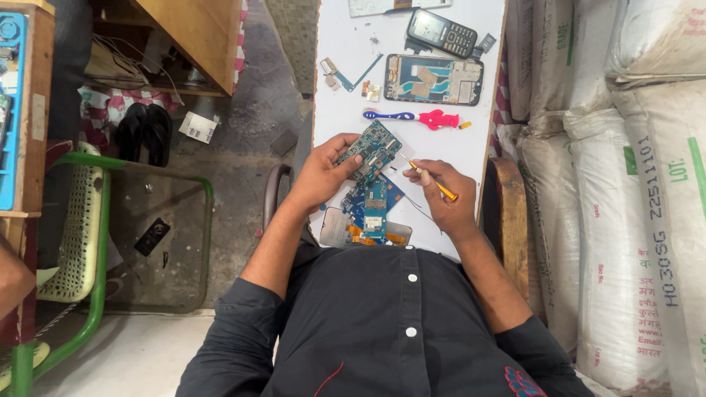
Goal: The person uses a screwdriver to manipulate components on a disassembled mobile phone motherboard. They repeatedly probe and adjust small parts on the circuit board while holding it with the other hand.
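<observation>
Two hands work mid-frame: our left hand [321,175] grips a circuit board [373,149], our right hand [446,195] pinches a screwdriver [429,180], tip just beside the board.

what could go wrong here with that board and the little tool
The left hand holds the green circuit board in the air by its edge; it could slip onto the blue board below. The thin orange tool in the right hand might scratch it. Small loose parts could get knocked off the narrow white table.
</observation>
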